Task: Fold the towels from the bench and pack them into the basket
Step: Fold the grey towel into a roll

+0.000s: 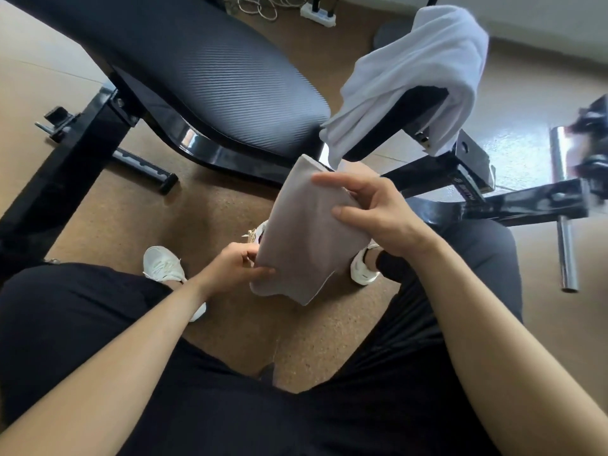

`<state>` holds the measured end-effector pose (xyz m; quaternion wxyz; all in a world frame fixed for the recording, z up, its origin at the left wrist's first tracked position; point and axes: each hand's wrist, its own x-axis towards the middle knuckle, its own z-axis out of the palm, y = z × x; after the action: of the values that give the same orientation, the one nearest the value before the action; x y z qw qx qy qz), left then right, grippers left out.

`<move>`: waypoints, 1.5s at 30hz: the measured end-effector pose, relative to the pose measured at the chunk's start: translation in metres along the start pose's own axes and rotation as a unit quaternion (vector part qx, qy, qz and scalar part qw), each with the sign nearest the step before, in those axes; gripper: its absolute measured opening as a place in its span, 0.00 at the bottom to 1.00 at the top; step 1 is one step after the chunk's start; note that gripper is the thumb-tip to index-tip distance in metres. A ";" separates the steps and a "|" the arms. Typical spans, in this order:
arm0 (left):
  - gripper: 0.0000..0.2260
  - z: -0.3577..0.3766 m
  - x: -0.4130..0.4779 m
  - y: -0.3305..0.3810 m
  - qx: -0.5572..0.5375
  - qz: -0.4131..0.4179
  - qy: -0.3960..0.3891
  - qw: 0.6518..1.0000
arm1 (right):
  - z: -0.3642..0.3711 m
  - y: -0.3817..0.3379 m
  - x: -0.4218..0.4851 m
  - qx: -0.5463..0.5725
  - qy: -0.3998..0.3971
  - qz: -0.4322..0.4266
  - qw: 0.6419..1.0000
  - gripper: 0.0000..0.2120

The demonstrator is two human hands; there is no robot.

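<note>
A folded grey towel (304,235) hangs in the air between my knees. My left hand (237,266) pinches its lower left edge. My right hand (375,212) grips its upper right side, fingers curled over the front. A white towel (418,74) lies draped over the raised black pad at the bench's right end. The black padded bench (204,77) stretches across the upper left. A small woven bit (251,236), maybe the basket, peeks out behind the grey towel; most of it is hidden.
The bench's black steel frame (493,205) and a chrome peg (567,255) stick out at the right. My white shoes (164,264) stand on the brown floor. A power strip with cables (317,14) lies at the top.
</note>
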<state>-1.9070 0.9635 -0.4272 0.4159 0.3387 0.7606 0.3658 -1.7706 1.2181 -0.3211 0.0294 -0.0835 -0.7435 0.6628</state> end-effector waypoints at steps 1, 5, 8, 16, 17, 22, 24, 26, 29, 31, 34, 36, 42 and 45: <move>0.11 0.001 0.001 -0.002 -0.006 -0.011 -0.001 1.000 | -0.004 0.002 0.000 0.000 0.014 0.001 1.000 0.23; 0.11 0.005 0.003 -0.014 -0.011 -0.069 -0.005 0.998 | -0.018 0.014 0.003 -0.005 0.066 0.019 0.998 0.24; 0.11 0.004 0.002 -0.026 0.015 -0.094 -0.015 0.995 | -0.027 0.023 0.004 -0.025 0.114 0.031 0.993 0.24; 0.07 -0.009 -0.002 -0.036 -0.183 -0.155 0.161 0.957 | -0.041 0.057 0.016 -0.245 0.177 0.118 0.946 0.26; 0.08 -0.012 -0.005 -0.034 -0.219 -0.156 0.178 0.947 | -0.040 0.060 0.017 -0.249 0.175 0.126 0.944 0.26; 0.11 -0.025 -0.011 -0.027 -0.265 -0.128 0.266 0.918 | -0.034 0.073 0.022 -0.283 0.157 0.131 0.937 0.27; 0.14 -0.029 -0.011 -0.028 -0.215 -0.134 0.288 0.923 | -0.033 0.078 0.025 -0.302 0.154 0.138 0.931 0.27; 0.15 -0.030 -0.011 -0.028 -0.164 -0.133 0.303 0.929 | -0.031 0.084 0.028 -0.319 0.151 0.151 0.923 0.27; 0.12 -0.030 -0.010 -0.024 -0.110 -0.122 0.322 0.932 | -0.026 0.092 0.030 -0.335 0.147 0.159 0.917 0.27; 0.11 -0.030 -0.009 -0.020 -0.094 -0.120 0.341 0.928 | -0.020 0.093 0.031 -0.338 0.146 0.151 0.917 0.26; 0.11 -0.029 -0.008 -0.016 -0.095 -0.112 0.340 0.929 | -0.007 0.089 0.032 -0.334 0.143 0.101 0.926 0.24; 0.08 -0.027 -0.007 -0.014 -0.110 -0.104 0.330 0.932 | 0.004 0.084 0.031 -0.325 0.137 0.065 0.934 0.23; 0.05 -0.015 0.000 -0.001 -0.156 -0.103 0.301 0.935 | 0.047 0.071 0.031 -0.291 0.080 -0.019 0.953 0.23; 0.06 -0.011 0.001 0.005 -0.204 -0.098 0.279 0.933 | 0.069 0.073 0.034 -0.296 0.026 -0.035 0.954 0.25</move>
<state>-1.9166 0.9636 -0.4193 0.2806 0.0545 0.7845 0.5503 -1.8085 1.1636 -0.4038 0.0455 -0.0796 -0.9078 0.4094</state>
